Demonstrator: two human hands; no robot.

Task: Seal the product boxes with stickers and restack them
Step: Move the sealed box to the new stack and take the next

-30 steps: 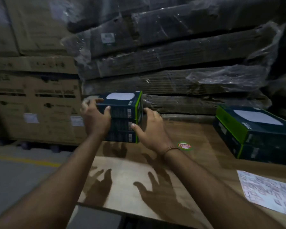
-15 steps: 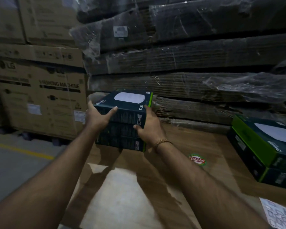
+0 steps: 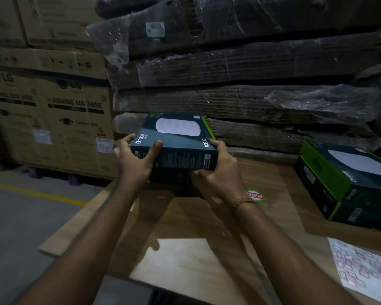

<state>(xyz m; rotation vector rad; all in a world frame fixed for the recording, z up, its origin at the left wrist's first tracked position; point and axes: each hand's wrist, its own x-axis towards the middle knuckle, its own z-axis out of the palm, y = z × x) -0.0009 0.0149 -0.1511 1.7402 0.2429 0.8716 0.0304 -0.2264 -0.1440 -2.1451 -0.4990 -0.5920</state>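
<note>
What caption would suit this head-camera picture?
Both hands, left and right, grip a dark Omada box above a wooden table.

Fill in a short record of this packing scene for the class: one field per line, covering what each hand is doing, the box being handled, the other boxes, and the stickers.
Left hand: grips the left end of the top box, thumb on its lid.
Right hand: grips the right end of the same box.
Top box: dark teal, marked Omada AC1350, tilted above a box beneath.
Second stack: two matching boxes with green sides, at the right on the table.
Sticker sheet: lies flat at the near right.
Round sticker: on the wooden table, beside the right wrist.
</note>
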